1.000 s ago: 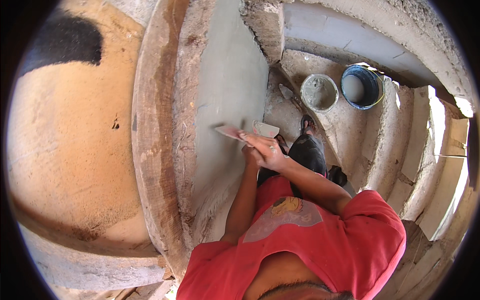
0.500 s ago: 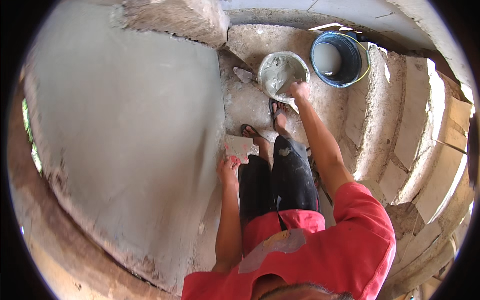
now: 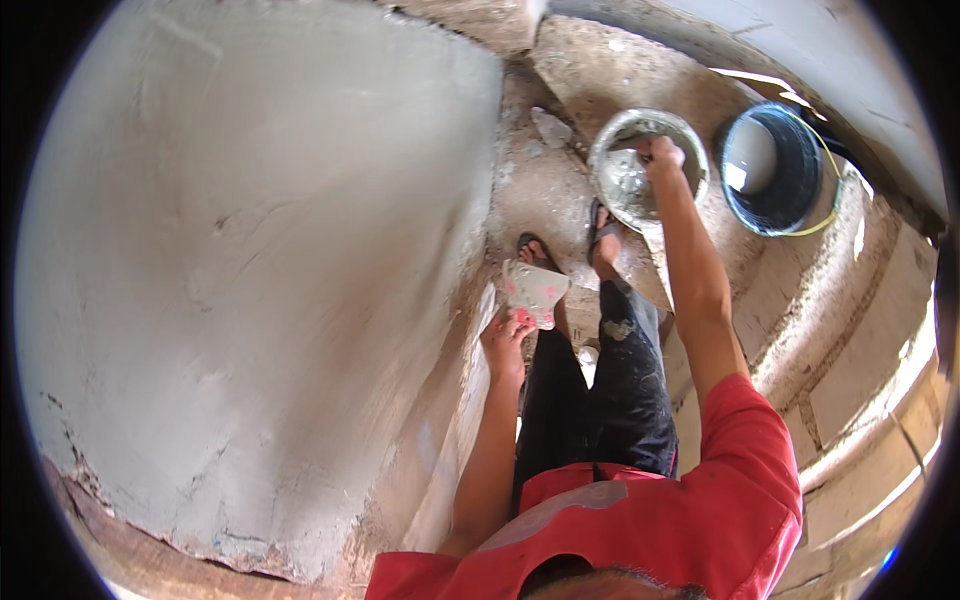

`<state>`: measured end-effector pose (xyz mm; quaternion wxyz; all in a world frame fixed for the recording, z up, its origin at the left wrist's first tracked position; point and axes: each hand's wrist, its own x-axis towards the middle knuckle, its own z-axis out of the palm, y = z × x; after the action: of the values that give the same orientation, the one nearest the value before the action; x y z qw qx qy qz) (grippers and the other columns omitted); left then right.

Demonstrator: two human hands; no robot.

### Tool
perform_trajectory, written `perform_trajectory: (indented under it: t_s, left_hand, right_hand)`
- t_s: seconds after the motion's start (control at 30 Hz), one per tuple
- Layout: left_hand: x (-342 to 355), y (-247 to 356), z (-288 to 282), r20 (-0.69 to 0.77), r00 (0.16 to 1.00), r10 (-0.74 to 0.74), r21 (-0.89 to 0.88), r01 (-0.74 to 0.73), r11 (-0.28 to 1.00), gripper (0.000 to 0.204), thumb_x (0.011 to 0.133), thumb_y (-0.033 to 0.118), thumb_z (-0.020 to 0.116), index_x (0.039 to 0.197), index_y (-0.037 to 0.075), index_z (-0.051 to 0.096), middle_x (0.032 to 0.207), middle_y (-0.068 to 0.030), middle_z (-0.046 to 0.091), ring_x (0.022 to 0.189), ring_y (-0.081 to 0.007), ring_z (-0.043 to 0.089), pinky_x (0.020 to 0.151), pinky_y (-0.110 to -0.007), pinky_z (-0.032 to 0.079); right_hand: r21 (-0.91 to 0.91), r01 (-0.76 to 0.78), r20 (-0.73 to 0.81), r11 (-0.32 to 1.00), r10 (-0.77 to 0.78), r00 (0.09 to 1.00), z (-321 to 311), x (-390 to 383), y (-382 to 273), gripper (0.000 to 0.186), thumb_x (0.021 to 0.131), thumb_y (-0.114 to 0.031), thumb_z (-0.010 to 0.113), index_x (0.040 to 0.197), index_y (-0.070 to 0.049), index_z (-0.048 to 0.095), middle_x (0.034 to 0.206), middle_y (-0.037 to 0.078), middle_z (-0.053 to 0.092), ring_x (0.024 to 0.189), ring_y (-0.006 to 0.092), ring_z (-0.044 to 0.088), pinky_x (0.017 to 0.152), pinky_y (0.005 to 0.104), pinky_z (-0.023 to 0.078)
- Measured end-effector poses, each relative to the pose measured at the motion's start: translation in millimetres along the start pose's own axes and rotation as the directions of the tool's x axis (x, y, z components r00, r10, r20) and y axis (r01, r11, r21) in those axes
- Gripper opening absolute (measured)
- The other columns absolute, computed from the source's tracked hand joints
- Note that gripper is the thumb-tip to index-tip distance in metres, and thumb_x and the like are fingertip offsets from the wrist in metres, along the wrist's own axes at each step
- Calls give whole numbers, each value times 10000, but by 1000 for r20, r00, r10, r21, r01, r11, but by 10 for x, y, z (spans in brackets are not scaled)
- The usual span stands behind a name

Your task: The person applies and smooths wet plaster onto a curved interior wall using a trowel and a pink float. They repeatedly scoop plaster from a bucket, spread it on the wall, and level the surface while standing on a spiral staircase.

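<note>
One board [image 3: 538, 285] | left fingers [image 3: 519, 323] pinch near edge | right fingers [image 3: 650, 150] over bucket [image 3: 640, 115], grip unclear

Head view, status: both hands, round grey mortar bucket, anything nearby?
Left hand holding flat grey, red-patched plate. Right hand over grey mortar bucket, grip hidden. Round blue, yellow-handled bucket stands alongside.

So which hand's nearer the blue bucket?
Right: the right hand is at the pail beside the blue bucket; the left hand is farther left, holding a flat piece.
</note>
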<state>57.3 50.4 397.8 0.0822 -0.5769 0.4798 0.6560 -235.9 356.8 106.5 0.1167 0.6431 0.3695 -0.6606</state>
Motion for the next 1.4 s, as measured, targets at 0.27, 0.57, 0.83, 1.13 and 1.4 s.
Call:
perform_trajectory:
  t_s: [0.27, 0.57, 0.83, 1.13, 1.4]
  left_hand:
    - [15, -18, -47, 13, 1000, 6, -12, -5, 1000, 135, 1034, 129, 633, 1060, 7, 685, 943, -57, 698, 809, -153, 680, 798, -345, 609]
    - [273, 176, -16, 163, 985, 48, 90, -64, 994, 144, 1036, 156, 621, 1039, 21, 670, 949, -55, 689, 878, -158, 688, 789, -326, 607]
    - [416, 517, 419, 226, 965, 133, 28, -143, 989, 188, 1009, 162, 657, 1064, -4, 725, 903, -73, 717, 790, -167, 704, 754, -333, 619]
    - [187, 579, 322, 224, 967, 119, 6, -123, 992, 194, 1019, 182, 643, 1017, -4, 699, 886, -80, 701, 792, -164, 687, 749, -331, 592]
    - [-237, 441, -351, 131, 988, 82, 13, -84, 996, 207, 998, 210, 666, 1037, 10, 705, 903, -79, 710, 819, -161, 701, 751, -343, 589]
  right_hand:
    - [-34, 55, 196, 998, -48, 979, -416, -370, 173, 150, 1018, -182, 597, 1039, -99, 721, 884, 54, 722, 800, 204, 667, 777, 423, 524]
    - [253, 35, 450, 967, -149, 880, -940, -464, 437, 202, 1029, -170, 582, 1194, -106, 679, 1073, 54, 692, 1042, 242, 635, 946, 429, 487]
    - [315, 109, 718, 943, -312, 623, -1135, -1493, 100, 290, 1010, -79, 618, 1299, -61, 618, 1259, 86, 665, 1215, 260, 610, 1071, 464, 464]
    - [411, 260, 812, 874, -480, 332, -332, -3414, -84, 233, 985, -57, 663, 1218, -57, 667, 1154, 75, 735, 1101, 208, 684, 1055, 439, 512]
    - [3, 873, 567, 487, -720, 400, 1032, -5646, 718, 153, 1017, -158, 671, 1144, -72, 679, 960, 56, 735, 840, 141, 669, 779, 321, 567]
